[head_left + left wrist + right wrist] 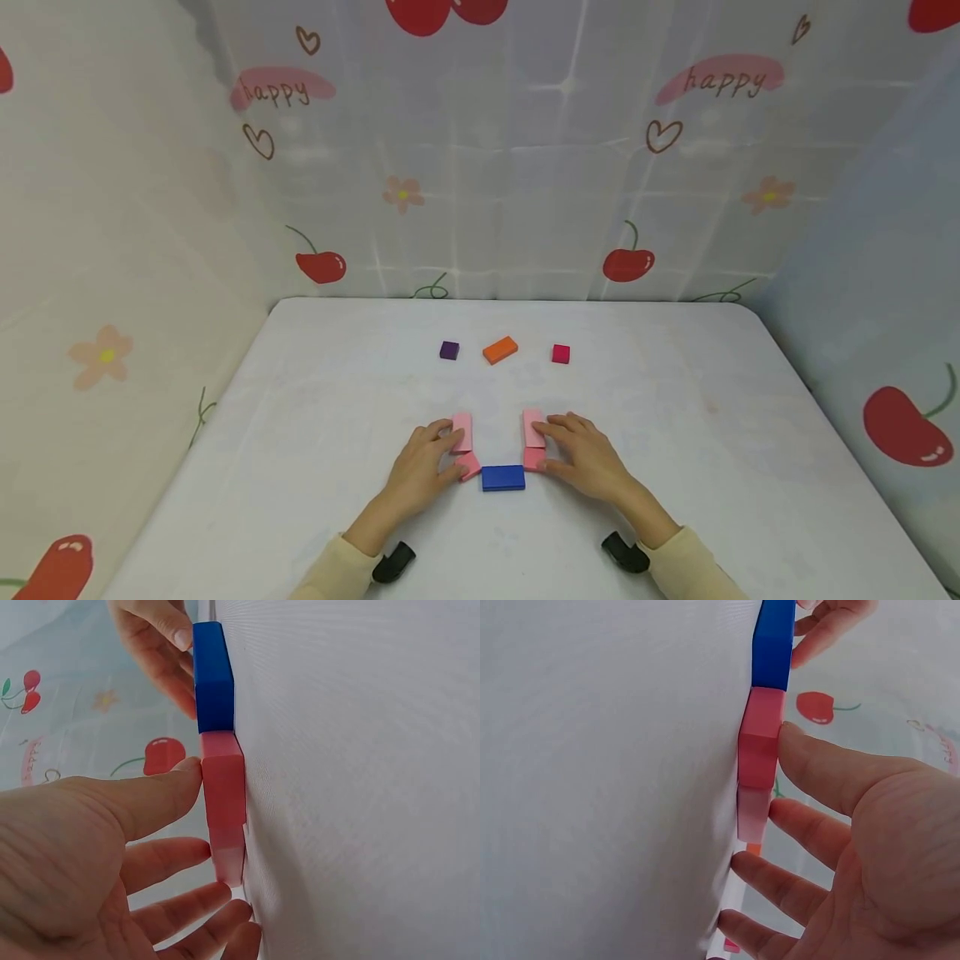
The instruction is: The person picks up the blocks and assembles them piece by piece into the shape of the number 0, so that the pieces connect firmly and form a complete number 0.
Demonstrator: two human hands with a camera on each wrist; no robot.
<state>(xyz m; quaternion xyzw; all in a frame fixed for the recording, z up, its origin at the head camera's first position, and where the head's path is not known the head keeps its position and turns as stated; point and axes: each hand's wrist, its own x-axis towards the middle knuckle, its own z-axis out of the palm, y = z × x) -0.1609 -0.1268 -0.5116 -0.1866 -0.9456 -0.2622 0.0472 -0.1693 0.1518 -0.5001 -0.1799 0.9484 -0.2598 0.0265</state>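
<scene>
On the white table lies a blue rectangular block (pixel 503 478), with a pink cube at each end. The left pink cube (pixel 468 465) is turned at an angle, and a light pink oblong block (pixel 462 432) lies beyond it. My left hand (pixel 417 469) touches this pair, thumb at the cube and forefinger at the oblong block. On the other side, the right pink cube (pixel 534 459) and a second light pink oblong block (pixel 533 427) form a straight line. My right hand (pixel 589 458) touches them likewise. In both wrist views the fingers are extended and relaxed.
Farther back on the table lie a dark purple cube (pixel 449 350), an orange oblong block (pixel 500 350) and a red cube (pixel 561 354). A printed curtain (pixel 510 167) hangs behind the table's far edge. Black wrist devices (pixel 393 562) sit by the sleeves.
</scene>
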